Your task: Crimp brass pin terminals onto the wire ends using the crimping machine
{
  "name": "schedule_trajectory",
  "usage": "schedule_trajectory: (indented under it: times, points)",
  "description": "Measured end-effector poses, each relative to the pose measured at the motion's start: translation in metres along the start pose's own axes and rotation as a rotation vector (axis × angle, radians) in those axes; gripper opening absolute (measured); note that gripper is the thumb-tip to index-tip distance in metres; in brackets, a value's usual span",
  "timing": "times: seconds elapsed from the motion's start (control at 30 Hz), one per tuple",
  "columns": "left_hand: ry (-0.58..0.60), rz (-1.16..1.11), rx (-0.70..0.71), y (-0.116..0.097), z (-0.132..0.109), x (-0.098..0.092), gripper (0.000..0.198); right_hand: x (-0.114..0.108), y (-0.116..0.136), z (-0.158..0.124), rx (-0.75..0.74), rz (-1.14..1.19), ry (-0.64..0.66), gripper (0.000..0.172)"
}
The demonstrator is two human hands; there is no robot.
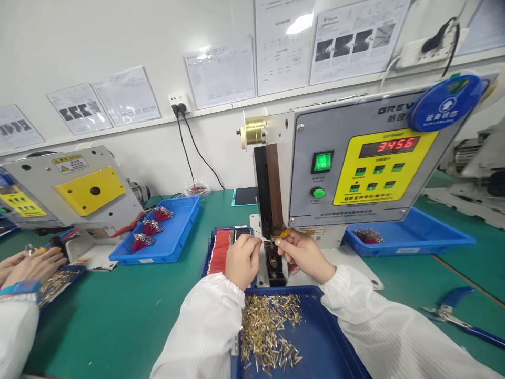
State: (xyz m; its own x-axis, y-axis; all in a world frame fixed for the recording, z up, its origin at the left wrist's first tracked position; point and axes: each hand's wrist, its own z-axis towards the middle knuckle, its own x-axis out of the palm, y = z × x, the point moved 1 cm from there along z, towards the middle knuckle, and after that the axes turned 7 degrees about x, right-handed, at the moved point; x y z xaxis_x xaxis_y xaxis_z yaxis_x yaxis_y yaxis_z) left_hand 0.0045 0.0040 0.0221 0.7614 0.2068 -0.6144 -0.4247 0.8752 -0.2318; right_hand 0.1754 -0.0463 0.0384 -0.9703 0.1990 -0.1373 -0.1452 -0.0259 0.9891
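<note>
To my left on the smooth green worktop (173, 300), a shallow blue plastic tray (185, 234) holds three bundles (152, 227) of red wire with silvery ends. Farther right, a flat row of red wires (219, 253) lies just beside my left hand (242, 259), its thumb and fingers pinched on a thin wire (261, 240). That wire lies between my two hands, its long axis running roughly crosswise from my left fingertips towards the black metal die block (272, 260); the left is the nearer hand. Below the block, slender gold-coloured metal pins (272, 329) sprawl in the left part of a dark blue tray (331, 337). My right hand (310, 255) is at the block's right, thumb and finger narrow, with what looks like a yellow finger cover (284, 233); I cannot tell whether they are closed on anything. Behind it rises the machine's flat grey panel (311, 137), and at far right lie pliers (450, 318) with curved blue handles.
</note>
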Motion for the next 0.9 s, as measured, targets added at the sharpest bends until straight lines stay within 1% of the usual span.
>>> schedule_trajectory:
  times: [0.23,0.9]
  points:
    - [0.002,-0.015,-0.013,-0.0002,0.0001,0.0003,0.017,0.0,0.0004,-0.0001,-0.004,0.003,-0.007,0.029]
    - [0.002,-0.015,-0.022,-0.0009,0.0005,0.0001,0.018,0.0002,-0.0001,0.0,-0.005,0.011,-0.008,0.025]
